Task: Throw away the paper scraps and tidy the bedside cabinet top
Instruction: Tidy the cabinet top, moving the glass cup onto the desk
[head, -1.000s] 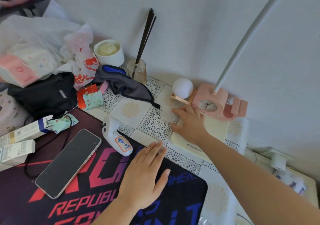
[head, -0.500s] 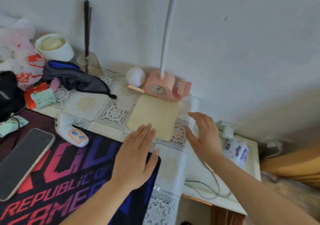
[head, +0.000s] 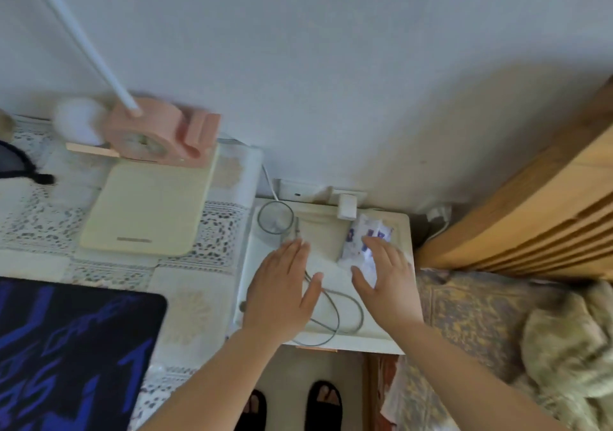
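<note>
At the far left my dark mat with blue lettering (head: 69, 351) lies on the lace-patterned cloth (head: 39, 228) that covers the desk. Behind it, against the wall, a white ball (head: 78, 120) sits just beside a pink clock stand (head: 156, 132), with a white rod (head: 83, 37) slanting up out of the stand. A pale yellow flat pad (head: 149, 208) lies in front of the stand, touching its base. Next comes the white bedside cabinet top (head: 403, 228), lower than the desk and pushed up beside it. An empty clear glass (head: 275, 221) stands near its back left corner, and a grey cable (head: 335, 311) loops across the surface toward the front edge. My left hand (head: 282, 294) is spread flat, palm down, fingers loose and holding nothing, over the left part of the cabinet and the cable. A white plug (head: 346, 207) sits at the back edge by the wall. The paper scraps (head: 356, 236), white with purple print, lie crumpled at the back right of the cabinet top. My right hand (head: 386, 281) is open too, fingers splayed over the scraps; I cannot tell whether the fingertips touch them. Right of the cabinet are the wooden bed frame (head: 530, 205) and a patterned bedspread (head: 471, 311). Below, my feet in black slippers (head: 323, 404) stand on the floor.
</note>
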Demonstrator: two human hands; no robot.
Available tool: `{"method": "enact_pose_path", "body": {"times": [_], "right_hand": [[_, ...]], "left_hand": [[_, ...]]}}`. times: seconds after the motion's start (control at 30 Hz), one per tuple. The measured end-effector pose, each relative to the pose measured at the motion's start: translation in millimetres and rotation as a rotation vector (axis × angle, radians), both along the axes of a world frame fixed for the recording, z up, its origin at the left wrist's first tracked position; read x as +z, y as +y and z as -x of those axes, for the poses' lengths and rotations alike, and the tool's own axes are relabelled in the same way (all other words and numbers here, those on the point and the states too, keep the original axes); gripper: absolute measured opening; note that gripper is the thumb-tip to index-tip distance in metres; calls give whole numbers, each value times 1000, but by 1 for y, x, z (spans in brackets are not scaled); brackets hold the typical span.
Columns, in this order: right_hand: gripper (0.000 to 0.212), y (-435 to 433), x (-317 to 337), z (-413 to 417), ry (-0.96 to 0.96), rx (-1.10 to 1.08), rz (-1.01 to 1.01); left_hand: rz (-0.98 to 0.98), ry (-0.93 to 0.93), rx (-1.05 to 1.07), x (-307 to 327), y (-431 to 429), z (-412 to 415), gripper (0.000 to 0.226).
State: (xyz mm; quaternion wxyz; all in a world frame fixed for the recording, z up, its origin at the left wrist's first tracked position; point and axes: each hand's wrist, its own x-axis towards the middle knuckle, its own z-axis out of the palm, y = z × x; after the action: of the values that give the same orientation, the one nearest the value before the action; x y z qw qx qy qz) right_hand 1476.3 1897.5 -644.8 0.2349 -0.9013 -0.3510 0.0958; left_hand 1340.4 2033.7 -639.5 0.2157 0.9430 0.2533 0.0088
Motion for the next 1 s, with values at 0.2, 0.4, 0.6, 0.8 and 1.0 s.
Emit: {"method": "enact_pose_path", "body": {"times": [0.2,0.4,0.6,0.8,1.0], "right_hand": [[48,6,-41,9,90,82,-11],[48,29,-75,14,185,142,21],[38,56,-107,15,184,217,53],[25,87,-123,16,140,165,13],[19,96,-128,16,164,89,29]], "left_hand": [[90,101,80,-37,-10,-8,80],[111,241,146,-67,-10,-3,80],[146,315,256,-96,1,3,65],[136,292,251,-105,2,3,62],[64,266,198,-108,0,4,70]]}}
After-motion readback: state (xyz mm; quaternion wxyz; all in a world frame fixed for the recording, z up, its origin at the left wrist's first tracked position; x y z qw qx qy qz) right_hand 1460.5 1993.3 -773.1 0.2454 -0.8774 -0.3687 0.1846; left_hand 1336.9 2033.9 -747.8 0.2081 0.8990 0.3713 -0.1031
